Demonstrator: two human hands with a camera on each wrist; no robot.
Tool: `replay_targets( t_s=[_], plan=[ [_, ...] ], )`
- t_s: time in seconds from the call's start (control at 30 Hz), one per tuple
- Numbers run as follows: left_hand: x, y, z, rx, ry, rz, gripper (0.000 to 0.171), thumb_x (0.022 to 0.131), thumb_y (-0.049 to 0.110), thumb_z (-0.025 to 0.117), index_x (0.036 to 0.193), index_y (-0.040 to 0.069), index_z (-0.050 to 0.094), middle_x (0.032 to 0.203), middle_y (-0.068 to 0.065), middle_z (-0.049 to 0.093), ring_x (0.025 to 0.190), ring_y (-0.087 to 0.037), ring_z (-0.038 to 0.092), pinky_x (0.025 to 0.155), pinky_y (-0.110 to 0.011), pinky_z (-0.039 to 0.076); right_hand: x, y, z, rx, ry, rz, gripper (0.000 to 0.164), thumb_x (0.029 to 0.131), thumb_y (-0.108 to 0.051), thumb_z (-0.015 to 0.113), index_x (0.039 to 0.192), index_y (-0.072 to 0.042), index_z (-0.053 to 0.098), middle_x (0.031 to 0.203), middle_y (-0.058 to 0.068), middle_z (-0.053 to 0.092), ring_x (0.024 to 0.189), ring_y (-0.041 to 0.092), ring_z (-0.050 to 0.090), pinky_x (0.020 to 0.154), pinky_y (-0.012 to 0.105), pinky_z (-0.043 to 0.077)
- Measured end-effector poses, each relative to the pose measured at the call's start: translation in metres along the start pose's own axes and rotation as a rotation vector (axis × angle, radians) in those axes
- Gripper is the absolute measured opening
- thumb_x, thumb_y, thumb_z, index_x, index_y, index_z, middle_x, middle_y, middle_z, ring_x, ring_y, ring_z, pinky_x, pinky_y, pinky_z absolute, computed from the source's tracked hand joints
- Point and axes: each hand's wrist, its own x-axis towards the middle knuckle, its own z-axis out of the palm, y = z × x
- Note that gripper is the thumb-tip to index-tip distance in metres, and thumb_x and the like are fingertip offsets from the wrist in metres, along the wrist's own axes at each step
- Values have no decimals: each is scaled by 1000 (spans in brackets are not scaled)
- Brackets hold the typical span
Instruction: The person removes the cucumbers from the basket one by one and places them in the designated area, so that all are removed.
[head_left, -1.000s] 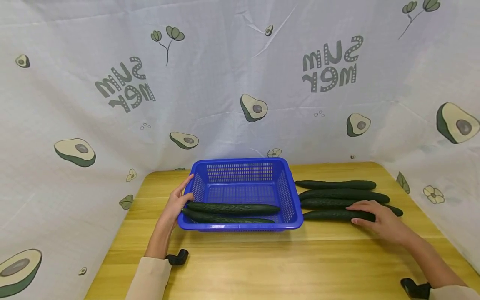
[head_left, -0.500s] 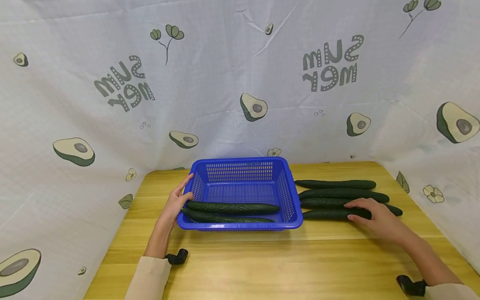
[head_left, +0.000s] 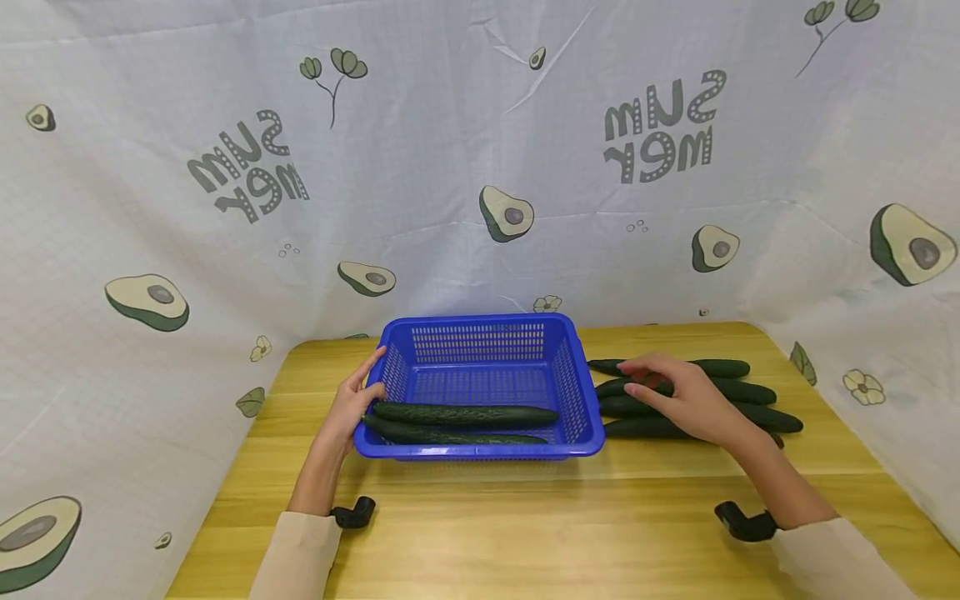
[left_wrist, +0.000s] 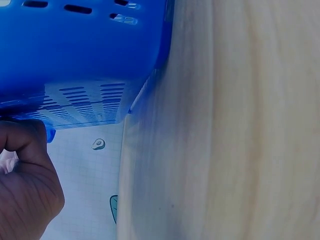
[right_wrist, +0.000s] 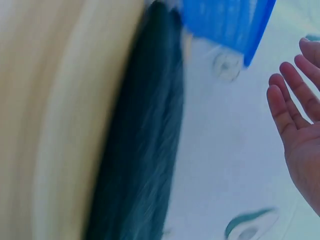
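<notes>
A blue plastic basket [head_left: 480, 451] stands on the table, with two dark green cucumbers [head_left: 465, 415] lying along its near side. My left hand [head_left: 350, 407] grips the basket's left rim, thumb over the edge; the left wrist view catches the same hand [left_wrist: 27, 175] at the rim. Several more cucumbers [head_left: 757, 417] lie side by side right of the basket. Over them hovers my right hand [head_left: 686, 396], fingers spread and nothing held, partly covering them. In the right wrist view the right hand [right_wrist: 300, 115] shows apart from a blurred cucumber [right_wrist: 140, 130].
The wooden table [head_left: 525, 525] reaches back to a white printed cloth [head_left: 450, 167] that hangs behind it and at both sides. Black wrist cameras sit on the left wrist [head_left: 354, 512] and right wrist [head_left: 746, 522].
My right hand has lifted off the nearest cucumbers and moved left and away from me, over the row towards the basket. The left hand and basket have stayed put.
</notes>
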Motion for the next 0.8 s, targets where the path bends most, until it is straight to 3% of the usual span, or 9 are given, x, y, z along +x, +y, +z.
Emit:
replay_targets(
  t_s=[0.3, 0.4, 0.53, 0.8],
  plan=[
    [-1, 0, 0, 1, 0, -6, 78, 93, 0, 54, 159, 40, 38, 170, -2, 25, 137, -33, 44, 85, -23, 52, 36, -38, 33, 145, -70, -41, 36, 101, -22, 66, 134, -9, 66, 128, 10, 70, 107, 20, 68, 93, 46, 57],
    [-1, 0, -1, -3, -2, -7, 78, 93, 0, 54, 159, 40, 38, 170, -2, 26, 138, -33, 43, 85, -23, 52, 45, -49, 45, 191, -118, -41, 38, 100, -25, 67, 136, -11, 64, 129, 11, 69, 109, 24, 68, 95, 51, 56],
    [-1, 0, -2, -7, 4, -9, 78, 93, 1, 53, 159, 40, 38, 169, -4, 27, 137, -34, 44, 83, -24, 54, 56, -62, 58, 245, -194, -26, 43, 101, -29, 66, 140, -13, 60, 133, 9, 66, 114, 28, 67, 97, 49, 55],
    [0, 0, -1, -13, 4, -11, 78, 93, 1, 54, 159, 40, 38, 170, -4, 26, 134, -33, 45, 80, -26, 55, 72, -81, 77, 244, -265, -36, 45, 101, -29, 65, 142, -11, 57, 136, 9, 64, 118, 31, 63, 100, 51, 53]
  ],
)
